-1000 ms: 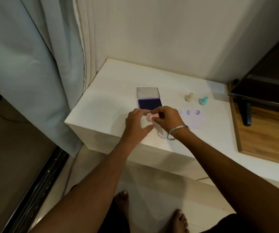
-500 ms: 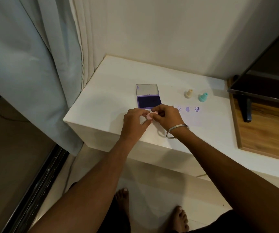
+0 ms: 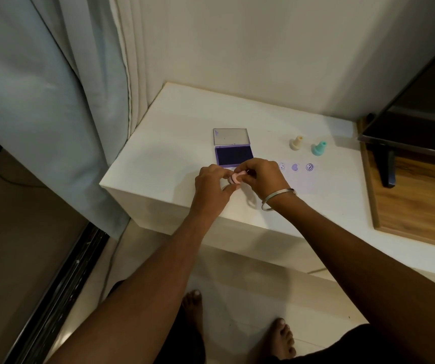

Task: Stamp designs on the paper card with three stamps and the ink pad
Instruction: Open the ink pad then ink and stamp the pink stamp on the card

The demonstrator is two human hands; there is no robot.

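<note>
A small pink stamp is pinched between my left hand and my right hand, just above the table near its front edge. Behind the hands lies the open ink pad, dark purple, with its clear lid folded back. The white paper card lies to the right of my right hand and bears three purple prints in a row along its far edge. A cream stamp and a teal stamp stand upright behind the card.
The white table ends at a front edge just under my wrists. A wooden board with a dark screen and its stand sits at the right. Curtains hang at the left. My bare feet show below.
Both hands stay together on the pink stamp and have shifted slightly; the fingers have turned the stamp a little. Nothing else on the table has moved.
</note>
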